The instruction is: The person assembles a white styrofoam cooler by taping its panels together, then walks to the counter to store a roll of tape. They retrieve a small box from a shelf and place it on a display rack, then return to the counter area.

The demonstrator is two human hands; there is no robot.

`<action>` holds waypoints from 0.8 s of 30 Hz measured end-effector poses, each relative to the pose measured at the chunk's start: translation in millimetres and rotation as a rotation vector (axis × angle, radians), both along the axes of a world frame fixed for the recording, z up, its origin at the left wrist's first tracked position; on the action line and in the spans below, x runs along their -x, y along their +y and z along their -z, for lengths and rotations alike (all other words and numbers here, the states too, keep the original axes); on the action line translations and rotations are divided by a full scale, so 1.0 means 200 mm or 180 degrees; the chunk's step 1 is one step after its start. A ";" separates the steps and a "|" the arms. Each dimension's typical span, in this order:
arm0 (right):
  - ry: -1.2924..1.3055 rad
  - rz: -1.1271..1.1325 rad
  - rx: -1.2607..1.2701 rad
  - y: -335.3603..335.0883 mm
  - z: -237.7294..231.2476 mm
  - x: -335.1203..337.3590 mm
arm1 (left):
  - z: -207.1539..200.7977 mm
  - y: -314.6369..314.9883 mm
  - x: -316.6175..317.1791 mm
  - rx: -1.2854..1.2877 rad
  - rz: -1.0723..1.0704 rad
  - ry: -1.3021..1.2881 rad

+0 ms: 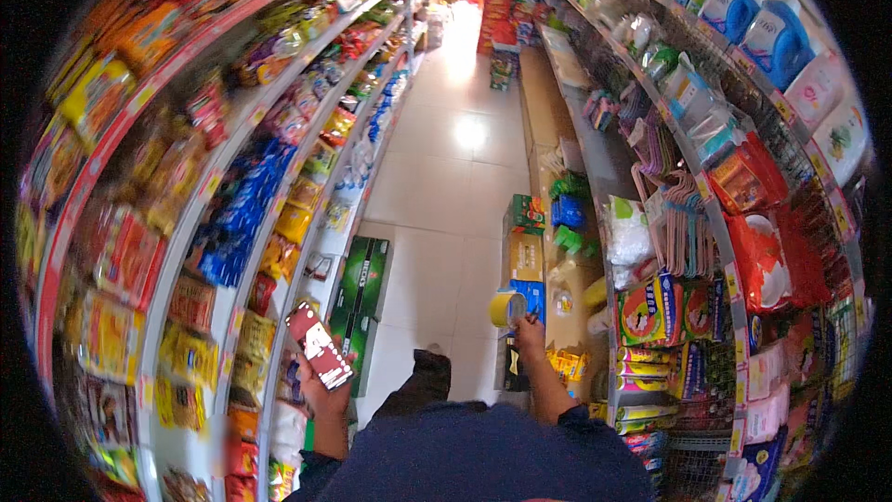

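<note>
My left hand (325, 402) is wrapped around a smartphone (319, 346) with its screen lit and facing up, beside the left shelf. On the other side, my right hand (532, 335) grips the edge of a yellow roll of tape (500, 310), held out over the low boxes by the right shelf. The roll's round opening is partly seen. Green cartons (364, 265) stand on the floor just past the phone. Under and beyond the tape are a blue box (530, 297) and a tan box (526, 256).
Tall shelves of bagged snacks (190, 316) line the left. On the right shelves are plastic hangers (688, 223), blue detergent jugs (773, 46) and packaged goods. A tiled aisle floor (427, 195) runs between them toward stacked red boxes (497, 5).
</note>
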State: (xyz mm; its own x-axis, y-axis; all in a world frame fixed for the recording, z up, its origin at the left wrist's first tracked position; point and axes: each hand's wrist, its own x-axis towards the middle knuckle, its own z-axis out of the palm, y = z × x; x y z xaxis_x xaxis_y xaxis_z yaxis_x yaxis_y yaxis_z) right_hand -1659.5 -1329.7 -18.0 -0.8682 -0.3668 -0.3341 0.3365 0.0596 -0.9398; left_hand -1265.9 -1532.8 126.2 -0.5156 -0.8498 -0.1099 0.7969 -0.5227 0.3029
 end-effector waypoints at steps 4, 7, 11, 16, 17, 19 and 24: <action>-0.0052 0.0234 -0.1316 0.10 0.27 0.32 | -0.12 -0.43 0.57 -0.0188 0.0358 0.0187; -0.0325 0.0556 -0.1746 0.16 0.21 0.48 | -0.21 -0.76 1.07 -0.0158 0.0844 0.0545; -0.0786 0.0997 -0.2084 0.08 0.22 0.72 | -0.14 -1.20 1.65 -0.0169 0.1266 0.0327; -0.1149 0.1214 -0.2275 -0.34 0.40 1.22 | -0.13 -1.63 2.32 -0.0167 0.1188 0.0322; -0.1135 0.1239 -0.2246 -0.45 0.43 1.36 | -0.11 -1.71 2.45 -0.0117 0.1217 0.0447; -0.1031 0.1169 -0.2233 -0.70 0.46 1.72 | -0.06 -1.87 2.65 -0.0224 0.1062 0.0360; -0.0537 0.0697 -0.1900 -1.66 0.48 2.82 | -0.13 -2.34 3.05 -0.0359 0.0750 0.0114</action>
